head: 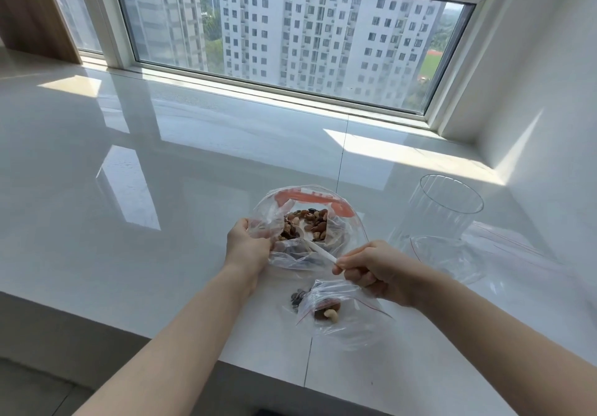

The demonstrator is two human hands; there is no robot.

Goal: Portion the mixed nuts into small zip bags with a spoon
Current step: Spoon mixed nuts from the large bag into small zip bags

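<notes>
The large zip bag of mixed nuts is held open at its left edge by the left hand. A white plastic spoon is pinched by the right hand, its bowl among the nuts. Just in front of the large bag, a small zip bag with a few nuts is seen; right of the large bag, a clear glass jar is seen.

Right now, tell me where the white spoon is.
In the head view, the white spoon sits low centre: its bowl is down among the nuts in the big bag, and the right hand pinches its handle.
</notes>
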